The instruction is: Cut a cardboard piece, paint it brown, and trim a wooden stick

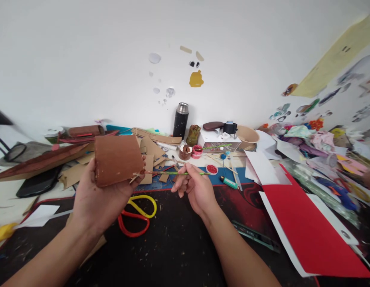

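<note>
While the left hand (97, 199) grips a brown-painted cardboard block (117, 159), right hand (196, 189) fingers pinch a thin green paintbrush (179, 173), bristles hidden.

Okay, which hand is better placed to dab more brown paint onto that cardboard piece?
The right hand, probably. It already holds the green paintbrush with its tip at the edge of the brown-painted cardboard piece, while the left hand is fully occupied gripping that piece from below.

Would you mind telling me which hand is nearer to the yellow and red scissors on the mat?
Left. The left hand, holding the brown painted cardboard piece, sits directly beside the scissors, overlapping their handles. The right hand, holding a green paintbrush, is farther off to their right.
</note>
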Available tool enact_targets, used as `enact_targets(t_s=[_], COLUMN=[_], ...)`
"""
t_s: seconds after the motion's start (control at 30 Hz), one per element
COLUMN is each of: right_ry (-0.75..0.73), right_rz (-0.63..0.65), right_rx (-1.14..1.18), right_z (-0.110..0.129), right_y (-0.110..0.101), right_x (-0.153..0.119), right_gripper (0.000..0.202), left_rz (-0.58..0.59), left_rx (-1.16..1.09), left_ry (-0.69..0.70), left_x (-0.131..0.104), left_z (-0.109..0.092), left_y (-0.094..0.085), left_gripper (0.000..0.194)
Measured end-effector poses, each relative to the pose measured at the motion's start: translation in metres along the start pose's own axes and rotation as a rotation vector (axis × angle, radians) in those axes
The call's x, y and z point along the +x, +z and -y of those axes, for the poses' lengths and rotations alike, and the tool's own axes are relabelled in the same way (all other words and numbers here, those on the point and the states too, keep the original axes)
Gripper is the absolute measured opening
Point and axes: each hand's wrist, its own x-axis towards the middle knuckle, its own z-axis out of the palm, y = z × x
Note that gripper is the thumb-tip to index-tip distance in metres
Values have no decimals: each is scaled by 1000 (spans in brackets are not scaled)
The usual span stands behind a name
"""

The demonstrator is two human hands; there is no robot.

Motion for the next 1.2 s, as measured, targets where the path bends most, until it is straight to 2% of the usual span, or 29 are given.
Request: enact_targets(t_s=[0.17, 0.4, 0.6, 0.8, 0.97, 1.2], right_ry=[4, -13, 20, 2, 32, 16], right_rz=[6, 4, 48, 35, 75, 40], right_rx=[1, 17, 13, 16, 1, 10], right_z=[1, -2, -7, -6, -8, -7], right_y=[1, -1, 2, 1, 3, 2], right_x=[0, 0, -2, -1, -3, -2], right_gripper=[43, 42, 43, 41, 43, 42], left_rz=[-31, 7, -64, -51, -99, -60], left_rx=[-20, -32, -50, -53, -64, -50], left_ry=[3, -14, -32, -12, -48, -19], left_x=[0, -2, -3, -4, -3, -3], left_z=[1, 3, 2, 3, 3, 1], left_y=[1, 3, 3, 6, 7, 6], left_gripper=[44, 42, 39, 42, 38, 41])
